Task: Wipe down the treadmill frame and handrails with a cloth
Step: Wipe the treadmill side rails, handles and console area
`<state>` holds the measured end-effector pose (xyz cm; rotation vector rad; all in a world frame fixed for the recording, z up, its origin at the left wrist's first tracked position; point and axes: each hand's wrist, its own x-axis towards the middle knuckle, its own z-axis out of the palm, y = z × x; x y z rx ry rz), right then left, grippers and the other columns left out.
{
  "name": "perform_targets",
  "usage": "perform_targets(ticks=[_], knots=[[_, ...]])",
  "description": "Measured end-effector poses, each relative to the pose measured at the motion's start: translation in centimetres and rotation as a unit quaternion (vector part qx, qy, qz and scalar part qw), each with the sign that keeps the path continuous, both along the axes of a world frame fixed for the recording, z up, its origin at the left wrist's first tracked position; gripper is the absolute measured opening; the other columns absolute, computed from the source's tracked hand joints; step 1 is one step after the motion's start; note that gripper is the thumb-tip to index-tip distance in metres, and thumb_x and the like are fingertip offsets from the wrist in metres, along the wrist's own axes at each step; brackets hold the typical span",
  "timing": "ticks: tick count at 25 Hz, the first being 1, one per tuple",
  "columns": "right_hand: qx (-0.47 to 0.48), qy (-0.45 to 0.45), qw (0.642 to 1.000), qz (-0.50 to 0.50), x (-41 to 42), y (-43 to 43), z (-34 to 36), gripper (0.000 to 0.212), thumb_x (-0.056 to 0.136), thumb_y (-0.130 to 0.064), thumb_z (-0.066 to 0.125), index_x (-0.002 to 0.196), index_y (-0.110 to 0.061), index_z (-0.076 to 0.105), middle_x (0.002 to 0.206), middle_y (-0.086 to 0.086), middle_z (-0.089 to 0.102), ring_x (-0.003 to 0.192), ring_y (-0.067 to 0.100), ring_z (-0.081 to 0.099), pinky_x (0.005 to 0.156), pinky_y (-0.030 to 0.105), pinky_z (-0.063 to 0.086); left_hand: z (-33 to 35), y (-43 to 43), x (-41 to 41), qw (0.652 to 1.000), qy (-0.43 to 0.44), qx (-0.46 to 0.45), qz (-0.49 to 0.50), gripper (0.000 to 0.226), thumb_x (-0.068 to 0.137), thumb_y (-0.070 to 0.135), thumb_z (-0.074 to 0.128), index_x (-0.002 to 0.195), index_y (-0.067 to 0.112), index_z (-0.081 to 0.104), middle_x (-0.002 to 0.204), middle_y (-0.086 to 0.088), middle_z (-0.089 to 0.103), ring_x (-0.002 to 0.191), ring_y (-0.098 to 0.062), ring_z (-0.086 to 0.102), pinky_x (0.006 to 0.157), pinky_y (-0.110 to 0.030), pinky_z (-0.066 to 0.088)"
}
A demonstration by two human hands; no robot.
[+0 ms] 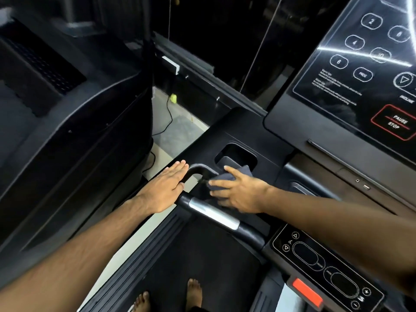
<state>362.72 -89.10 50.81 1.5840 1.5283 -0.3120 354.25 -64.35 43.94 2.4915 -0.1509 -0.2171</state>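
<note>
Fingers (216, 183) of the right hand (238, 192) lie spread and nearly straight over a dark grey cloth (244, 171), pressing it flat against the black treadmill frame (209, 140) rather than gripping it. The cloth is bunched between the palm and the edge of the cup-holder recess (236, 157), just inside the handrail's bend. The left hand (166, 188) is flat, fingers together and straight, holding nothing. It rests on the outer side of the curved black handrail (198, 168), its fingertips reaching the top of the bend. The two hands are near each other but apart, with the loop of the rail between them. Below them the rail carries a silver sensor plate (213, 213) and runs down to a lower control panel (326, 264) with oval keys and a red-orange tab (307, 292). Above and to the right is the glossy console (337, 91) — numbered keys and a red-outlined PAUSE/STOP button (396, 123). Bare feet (193, 289) stand on the dark belt (198, 251). To the left stands a neighbouring machine (67, 136), with a black cable (167, 122) on the pale floor (180, 136) between.
</note>
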Motion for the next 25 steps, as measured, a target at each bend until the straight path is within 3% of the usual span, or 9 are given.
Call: perform_targets(ticks=[5, 10, 14, 18, 21, 23, 25], knots=[[0.052, 0.020, 0.998, -0.015, 0.8, -1.7, -0.4, 0.066, 0.096, -0.038, 0.054, 0.156, -0.035, 0.028, 0.169, -0.008, 0.001, 0.153, 0.027, -0.022, 0.113, 0.076, 0.007, 0.3, 0.0, -0.5, 1.000, 0.006, 0.002, 0.007, 0.058, 0.104, 0.019, 0.033, 0.156, 0.021, 0.007, 0.162, 0.010, -0.001, 0.145, 0.004, -0.009, 0.118, -0.018, -0.006], [0.096, 0.003, 0.995, -0.020, 1.5, 1.7, -1.6, 0.053, 0.102, -0.033, 0.048, 0.153, -0.031, 0.037, 0.168, -0.006, 0.006, 0.154, 0.030, -0.017, 0.114, 0.073, 0.012, 0.2, -0.1, -1.0, 1.000, 0.002, 0.002, 0.025, 0.058, 0.103, 0.018, 0.034, 0.156, 0.020, 0.009, 0.163, 0.009, 0.002, 0.146, 0.003, -0.006, 0.118, -0.018, -0.005], [0.097, 0.032, 0.994, 0.029, 2.4, 1.6, -1.6, 0.043, 0.099, -0.034, 0.051, 0.142, -0.032, 0.053, 0.163, -0.006, 0.021, 0.155, 0.030, -0.011, 0.113, 0.072, 0.018, 0.2, 0.0, -2.1, 0.999, -0.001, 0.005, 0.050, 0.058, 0.104, 0.020, 0.035, 0.156, 0.020, 0.009, 0.163, 0.009, 0.002, 0.146, 0.004, -0.006, 0.115, -0.014, -0.007], [0.103, 0.012, 0.994, 0.044, 3.2, 4.6, -1.7, 0.044, 0.100, -0.028, 0.050, 0.144, -0.027, 0.049, 0.159, -0.002, 0.025, 0.154, 0.036, -0.009, 0.105, 0.070, 0.032, 0.2, 0.3, -3.4, 0.998, 0.007, 0.019, 0.056, 0.058, 0.104, 0.021, 0.032, 0.156, 0.019, 0.007, 0.162, 0.010, -0.001, 0.144, 0.006, -0.008, 0.112, -0.010, -0.009], [0.085, 0.024, 0.972, 0.218, 3.9, 3.2, -1.1, 0.033, 0.099, -0.023, 0.052, 0.131, -0.027, 0.061, 0.150, 0.000, 0.043, 0.153, 0.039, 0.009, 0.105, 0.063, 0.037, 0.1, 0.3, -3.9, 0.997, 0.005, 0.029, 0.074, 0.057, 0.104, 0.022, 0.031, 0.156, 0.020, 0.006, 0.162, 0.010, -0.002, 0.143, 0.006, -0.009, 0.113, -0.012, -0.010], [0.061, 0.034, 0.922, 0.381, 4.4, 4.1, -0.6, 0.027, 0.097, -0.025, 0.056, 0.120, -0.030, 0.067, 0.138, -0.004, 0.055, 0.151, 0.035, 0.022, 0.110, 0.058, 0.035, -0.1, 0.4, -4.0, 0.996, 0.000, 0.026, 0.082, 0.057, 0.104, 0.021, 0.031, 0.156, 0.020, 0.009, 0.163, 0.008, 0.001, 0.144, 0.006, -0.008, 0.115, -0.013, -0.008], [0.048, 0.023, 0.887, 0.460, 5.0, 6.9, -0.2, 0.031, 0.097, -0.024, 0.054, 0.125, -0.030, 0.066, 0.142, -0.003, 0.054, 0.151, 0.032, 0.023, 0.116, 0.056, 0.030, -0.1, 0.4, -4.0, 0.996, -0.001, 0.016, 0.090, 0.057, 0.104, 0.020, 0.034, 0.156, 0.019, 0.012, 0.163, 0.007, 0.004, 0.144, 0.005, -0.005, 0.115, -0.012, -0.007]])
